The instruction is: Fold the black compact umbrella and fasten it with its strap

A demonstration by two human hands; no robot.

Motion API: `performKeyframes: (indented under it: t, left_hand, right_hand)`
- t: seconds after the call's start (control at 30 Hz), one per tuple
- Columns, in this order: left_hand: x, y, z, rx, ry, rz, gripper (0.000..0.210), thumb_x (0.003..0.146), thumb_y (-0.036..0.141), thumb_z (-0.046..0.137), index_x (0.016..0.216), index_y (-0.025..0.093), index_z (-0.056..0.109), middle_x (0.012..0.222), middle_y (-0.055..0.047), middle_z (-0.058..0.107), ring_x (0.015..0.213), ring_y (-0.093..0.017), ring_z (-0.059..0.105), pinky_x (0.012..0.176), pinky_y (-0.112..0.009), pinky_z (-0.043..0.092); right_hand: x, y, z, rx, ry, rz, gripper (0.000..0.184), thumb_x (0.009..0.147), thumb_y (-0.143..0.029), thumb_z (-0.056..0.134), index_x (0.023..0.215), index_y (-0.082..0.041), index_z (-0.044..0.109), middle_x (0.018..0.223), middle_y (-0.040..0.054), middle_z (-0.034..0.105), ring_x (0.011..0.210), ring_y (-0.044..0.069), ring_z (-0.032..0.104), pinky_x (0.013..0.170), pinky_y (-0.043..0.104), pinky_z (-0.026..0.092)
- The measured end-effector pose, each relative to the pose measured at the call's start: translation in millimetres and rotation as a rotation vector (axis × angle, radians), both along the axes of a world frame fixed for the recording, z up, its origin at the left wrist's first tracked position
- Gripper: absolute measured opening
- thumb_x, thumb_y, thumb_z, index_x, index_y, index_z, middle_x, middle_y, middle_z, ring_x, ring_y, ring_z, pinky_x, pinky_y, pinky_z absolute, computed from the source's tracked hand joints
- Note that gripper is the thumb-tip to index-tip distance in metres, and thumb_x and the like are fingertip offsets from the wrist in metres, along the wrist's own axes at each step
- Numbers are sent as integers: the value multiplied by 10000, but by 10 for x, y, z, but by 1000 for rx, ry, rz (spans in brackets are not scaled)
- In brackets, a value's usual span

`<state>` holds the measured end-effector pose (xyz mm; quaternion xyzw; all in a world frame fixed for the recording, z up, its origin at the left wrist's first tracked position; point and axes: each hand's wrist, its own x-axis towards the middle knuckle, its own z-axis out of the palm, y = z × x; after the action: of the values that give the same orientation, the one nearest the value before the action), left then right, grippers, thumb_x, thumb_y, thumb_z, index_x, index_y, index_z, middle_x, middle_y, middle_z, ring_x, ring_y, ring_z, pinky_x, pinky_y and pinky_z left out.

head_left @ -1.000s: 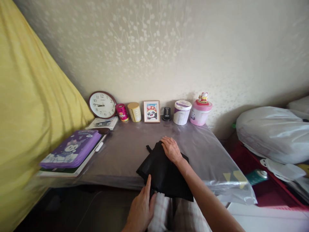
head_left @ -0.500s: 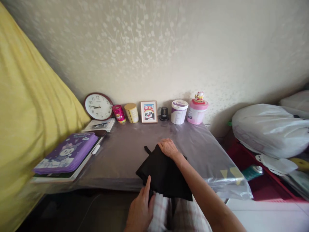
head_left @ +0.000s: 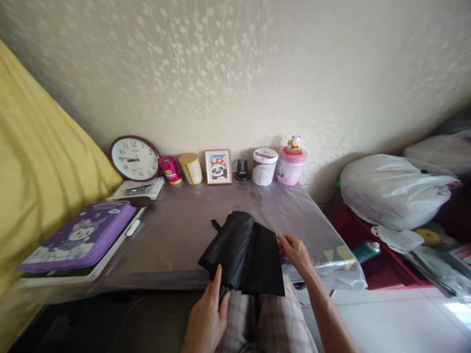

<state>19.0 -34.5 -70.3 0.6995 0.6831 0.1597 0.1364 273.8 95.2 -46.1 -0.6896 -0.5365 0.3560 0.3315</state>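
A black folding umbrella (head_left: 235,250) lies over the table's front edge and above my lap, its cloth loose and partly fanned to the right. A small black strap sticks out at its upper left. My left hand (head_left: 209,309) is wrapped round the lower end, where a bit of dark handle shows, with the index finger stretched along the cloth. At the right edge of the cloth, my right hand (head_left: 294,250) pinches the flap between thumb and fingers; the fingertips are partly hidden.
A plastic-covered table (head_left: 165,235) stands against the wall. At its back are a clock (head_left: 135,158), tins, a framed panda picture (head_left: 218,166) and tubs. A purple case (head_left: 81,235) lies on books at left. A red crate (head_left: 382,274) and white bag (head_left: 393,191) stand right.
My right hand has moved from the umbrella's top down to the right edge of its cloth. The cloth's rounded middle fold now shows. The view has shifted slightly to the right.
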Motion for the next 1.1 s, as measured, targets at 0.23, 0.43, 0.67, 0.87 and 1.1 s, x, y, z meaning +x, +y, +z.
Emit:
performKeyframes:
  t: [0.23, 0.43, 0.67, 0.87, 1.1]
  left_hand:
    - [-8, -4, -48, 75, 26, -16, 537, 920, 292, 288, 1418, 181, 123, 1267, -100, 538, 1002, -194, 616, 750, -278, 515]
    - [-7, -2, -48, 86, 29, -34, 554, 918, 289, 294, 1421, 177, 90, 1250, -118, 549, 1002, -205, 617, 749, -291, 517]
    - [4, 10, -13, 39, 6, -35, 576, 905, 264, 295, 1427, 166, 71, 1299, -117, 508, 1017, -201, 607, 753, -275, 509]
    - [8, 22, 71, -37, -38, -36, 570, 890, 246, 308, 1419, 131, 130, 1254, -143, 539, 1024, -209, 601, 799, -301, 494]
    - [-34, 15, 3, 12, -65, -56, 559, 894, 272, 312, 1414, 147, 148, 1226, -132, 561, 1043, -198, 590, 821, -293, 485]
  right_hand:
    - [-270, -255, 42, 109, -43, 1, 399, 727, -550, 504, 668, -167, 601, 556, 3, 563, 557, 161, 528, 512, 251, 371]
    - [-425, -224, 72, 136, 191, 39, 368, 715, -519, 535, 708, -162, 622, 531, -12, 552, 533, 159, 518, 476, 250, 377]
    - [-725, -135, 225, 169, 399, 100, 368, 702, -512, 570, 755, -150, 608, 580, -9, 569, 543, 137, 508, 468, 227, 378]
    - [-978, -14, 242, 197, 395, 102, 366, 700, -465, 581, 874, -145, 622, 603, -9, 580, 569, 141, 524, 492, 226, 391]
    - [-1101, 80, 135, 229, 313, 80, 419, 704, -394, 596, 1043, -149, 611, 709, 25, 634, 692, 184, 588, 605, 266, 439]
